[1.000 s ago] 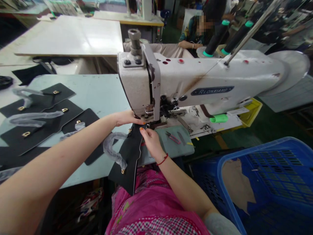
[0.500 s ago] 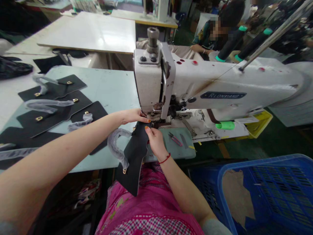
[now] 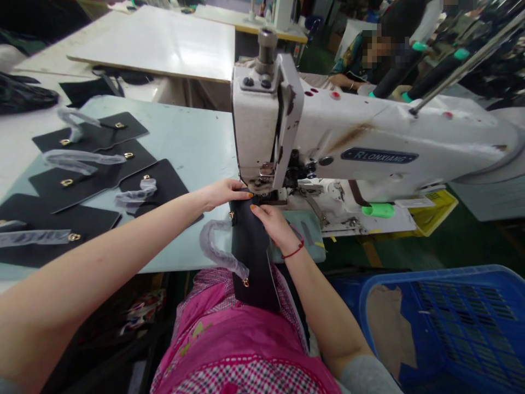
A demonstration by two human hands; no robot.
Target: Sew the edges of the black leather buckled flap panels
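Note:
A black bag panel [image 3: 255, 246] lies under the head of the white sewing machine [image 3: 255, 120], its near end hanging over the table edge above my lap. On its left side is a handle wrapped in clear plastic [image 3: 213, 249], fixed by gold-coloured metal fittings. My left hand [image 3: 225, 192] grips the panel's far end beside the presser foot, thumb on top. Lower down, my right hand [image 3: 274, 220] pinches the panel's right edge, thumb on top and fingers partly hidden underneath. The needle itself is hidden by the machine head.
Several more black panels [image 3: 141, 120] with wrapped handles lie on the table [image 3: 184, 137] at left. Partly behind my right hand lies a pair of thread snips [image 3: 296, 232]. A blue basket [image 3: 451, 273] stands at lower right. Another person [image 3: 348, 82] sits behind the machine.
The panel's near end has swung right, so it now hangs straighter toward me. Both hands have turned with it and stay near the presser foot. The view has shifted slightly.

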